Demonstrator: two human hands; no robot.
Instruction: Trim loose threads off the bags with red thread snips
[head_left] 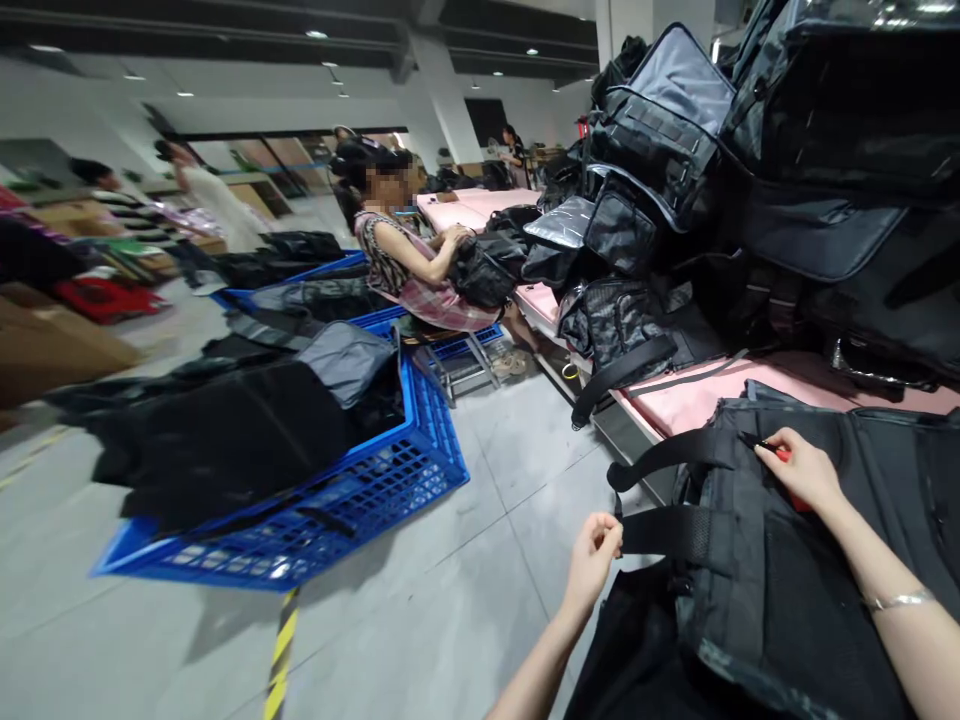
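Observation:
A black backpack (795,600) with a dark patterned trim lies in front of me, partly on the pink tabletop (697,398). My left hand (592,560) is closed beside its left edge, fingers pinched at the end of a wide black strap (664,533). A second black strap (675,458) curves out just above. My right hand (806,472) rests over the backpack, wrapped round red-handled scissors (759,442) whose dark tip points left near the second strap's base. Part of the red handle is hidden under the hand.
Backpacks (817,130) are piled high at the right. A blue crate (375,470) full of black bags stands on the floor at left, another blue crate (330,258) behind it. A seated person (405,240) handles a black bag by the table. Other people stand farther back.

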